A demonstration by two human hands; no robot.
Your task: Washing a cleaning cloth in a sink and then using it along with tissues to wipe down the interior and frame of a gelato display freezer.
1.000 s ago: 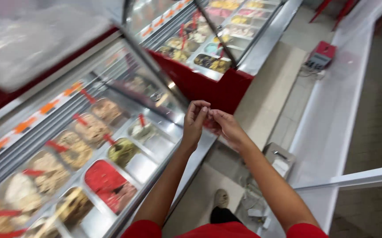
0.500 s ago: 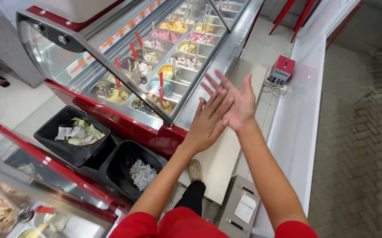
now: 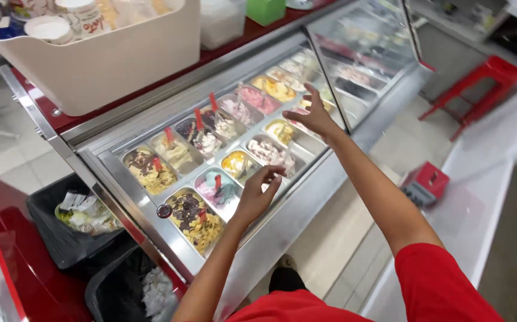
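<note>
Left hand hovers loosely curled and empty over the steel ice-cream display freezer, near its front edge above a yellow tub. Right hand, fingers spread and empty, touches the tilted glass lid.

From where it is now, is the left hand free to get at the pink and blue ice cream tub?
Probably yes. The left hand hovers open right beside the pink and blue ice cream tub, and the glass lid looks raised, leaving that tub uncovered.

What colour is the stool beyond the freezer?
Red: the stool shows best, top right, in the head view.
</note>
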